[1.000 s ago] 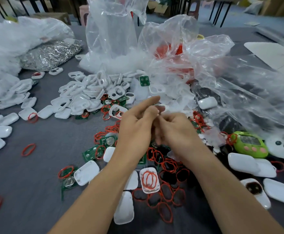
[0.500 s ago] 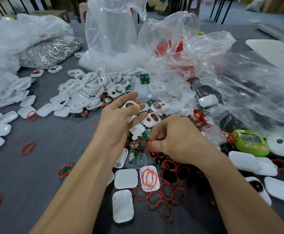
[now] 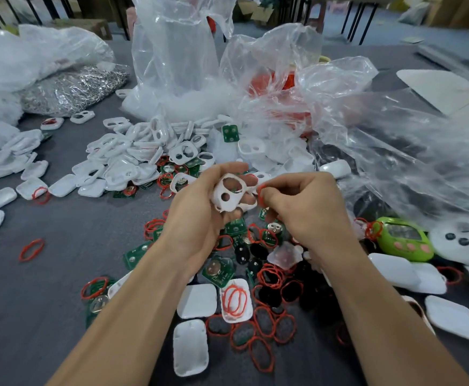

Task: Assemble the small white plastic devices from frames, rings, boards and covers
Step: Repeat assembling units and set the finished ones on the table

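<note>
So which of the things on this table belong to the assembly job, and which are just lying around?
Part of the job:
- white plastic frame with two holes, in the left hand
- thin red rubber ring, pinched by the right hand
- green circuit boards
- white plastic covers

Lying about:
- green handheld toy
- silver foil bag

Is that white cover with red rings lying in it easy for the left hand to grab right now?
Probably not: the left hand is holding a white frame. The cover lies uncovered between the forearms, so the path looks free.
</note>
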